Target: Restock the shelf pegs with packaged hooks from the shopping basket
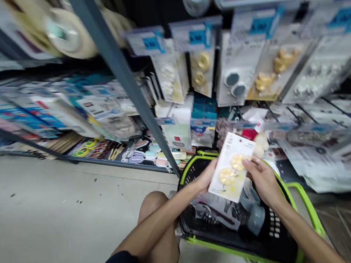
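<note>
Both my hands hold one white blister card (232,166) with two yellow round pieces under clear plastic. My left hand (207,177) grips its left edge from behind, fingers closed. My right hand (262,177) pinches the right side, thumb on the front. The card is tilted and hangs over a black shopping basket with a lime green rim (307,205) that stands on the floor and has several packets in it.
Store shelving (127,78) with a slanted grey upright fills the back; blister cards of gold, white and grey fittings hang at the upper right (262,69). Low shelves carry packets and tools (109,148). Grey floor lies on the left (46,210). My bent knee (153,208) is beside the basket.
</note>
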`<state>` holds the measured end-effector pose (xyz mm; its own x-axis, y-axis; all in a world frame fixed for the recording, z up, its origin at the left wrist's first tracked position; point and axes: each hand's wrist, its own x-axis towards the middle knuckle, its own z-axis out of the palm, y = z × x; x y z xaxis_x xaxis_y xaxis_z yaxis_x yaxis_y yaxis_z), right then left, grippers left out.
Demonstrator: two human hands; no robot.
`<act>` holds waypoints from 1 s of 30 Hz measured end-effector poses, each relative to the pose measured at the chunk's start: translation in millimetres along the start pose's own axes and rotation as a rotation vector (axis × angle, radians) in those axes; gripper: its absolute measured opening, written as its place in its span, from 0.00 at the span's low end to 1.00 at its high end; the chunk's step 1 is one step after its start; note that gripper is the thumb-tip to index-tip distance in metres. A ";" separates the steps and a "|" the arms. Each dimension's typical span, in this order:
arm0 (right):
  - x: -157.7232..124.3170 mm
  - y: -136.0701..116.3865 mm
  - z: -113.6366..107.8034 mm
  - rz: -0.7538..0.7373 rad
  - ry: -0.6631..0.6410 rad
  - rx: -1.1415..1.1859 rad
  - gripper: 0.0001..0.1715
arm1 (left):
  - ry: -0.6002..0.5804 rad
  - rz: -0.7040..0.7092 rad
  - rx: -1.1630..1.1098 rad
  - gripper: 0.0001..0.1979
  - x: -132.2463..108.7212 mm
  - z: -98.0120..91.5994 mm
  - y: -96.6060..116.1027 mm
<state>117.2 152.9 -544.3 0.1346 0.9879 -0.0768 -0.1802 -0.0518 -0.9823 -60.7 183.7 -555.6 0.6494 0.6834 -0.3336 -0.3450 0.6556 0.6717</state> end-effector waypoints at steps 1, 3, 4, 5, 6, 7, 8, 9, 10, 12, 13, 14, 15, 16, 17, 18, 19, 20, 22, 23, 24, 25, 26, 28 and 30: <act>4.4 -2.0 -2.9 -0.015 0.043 -0.020 0.24 | 0.042 0.065 0.107 0.30 -2.3 0.9 6.6; 11.8 -4.9 -6.4 -0.067 0.080 -0.062 0.24 | 0.137 0.228 0.307 0.31 -8.0 -0.2 16.8; 14.0 -6.0 -6.6 -0.091 0.085 -0.078 0.23 | 0.159 0.306 0.365 0.31 -11.2 -1.9 20.2; 15.0 -7.2 -5.4 -0.114 0.089 -0.089 0.23 | 0.151 0.367 0.394 0.31 -14.2 -4.1 22.5; 14.9 -8.7 -2.9 -0.129 0.090 -0.097 0.23 | 0.123 0.415 0.403 0.31 -17.0 -6.6 24.4; 14.0 -10.6 1.3 -0.139 0.090 -0.104 0.23 | 0.091 0.455 0.408 0.30 -19.4 -9.0 26.3; 12.7 -13.1 7.1 -0.149 0.086 -0.109 0.23 | 0.069 0.495 0.416 0.30 -21.4 -11.2 29.2; 11.2 -16.2 14.5 -0.160 0.072 -0.115 0.23 | 0.062 0.539 0.424 0.29 -23.1 -13.0 33.5; 10.1 -19.9 23.5 -0.173 0.045 -0.120 0.23 | 0.074 0.593 0.426 0.29 -24.6 -14.2 39.8; 10.3 -29.4 45.4 -0.221 -0.034 -0.125 0.24 | 0.129 0.710 0.397 0.28 -27.1 -14.8 59.3; 12.3 -35.1 57.5 -0.254 -0.072 -0.122 0.25 | 0.152 0.761 0.372 0.29 -28.0 -14.1 72.3; 15.9 -41.4 70.0 -0.289 -0.104 -0.118 0.25 | 0.169 0.809 0.352 0.29 -28.7 -12.8 86.7; 21.1 -48.3 82.3 -0.322 -0.126 -0.114 0.25 | 0.186 0.856 0.344 0.30 -29.2 -11.0 101.9; 27.9 -55.4 94.1 -0.354 -0.136 -0.109 0.25 | 0.203 0.905 0.348 0.30 -29.7 -9.1 117.0; 35.8 -62.5 104.9 -0.382 -0.140 -0.105 0.25 | 0.224 0.955 0.360 0.30 -30.2 -7.3 131.1; 44.5 -69.1 114.8 -0.409 -0.145 -0.104 0.25 | 0.256 1.009 0.378 0.30 -30.9 -6.1 143.4; 53.5 -74.7 123.4 -0.434 -0.149 -0.107 0.26 | 0.305 1.066 0.399 0.30 -31.7 -5.9 153.4; 62.4 -79.1 130.8 -0.459 -0.151 -0.117 0.26 | 0.365 1.117 0.421 0.30 -32.7 -6.9 160.5; 78.5 -83.4 142.3 -0.506 -0.139 -0.169 0.25 | 0.475 1.171 0.471 0.30 -34.6 -13.4 166.0; 85.2 -83.5 146.8 -0.526 -0.129 -0.210 0.25 | 0.512 1.179 0.505 0.31 -35.2 -18.5 165.0; 90.9 -82.4 150.8 -0.543 -0.120 -0.258 0.24 | 0.532 1.180 0.544 0.33 -35.3 -24.5 162.3; 95.9 -80.7 154.5 -0.560 -0.114 -0.306 0.23 | 0.545 1.180 0.582 0.35 -35.2 -30.8 158.6; 100.1 -78.9 158.3 -0.576 -0.115 -0.349 0.23 | 0.563 1.187 0.617 0.37 -34.8 -36.8 154.9; 107.2 -76.3 166.7 -0.606 -0.123 -0.406 0.22 | 0.628 1.225 0.680 0.38 -34.1 -46.5 150.0; 113.1 -76.8 176.6 -0.635 -0.121 -0.419 0.22 | 0.696 1.273 0.759 0.35 -34.8 -51.9 150.4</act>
<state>-25.8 294.4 -447.2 -0.0231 0.8547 0.5187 0.2832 0.5032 -0.8165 -170.3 275.2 -477.3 -0.2614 0.7704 0.5814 0.1420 -0.5651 0.8127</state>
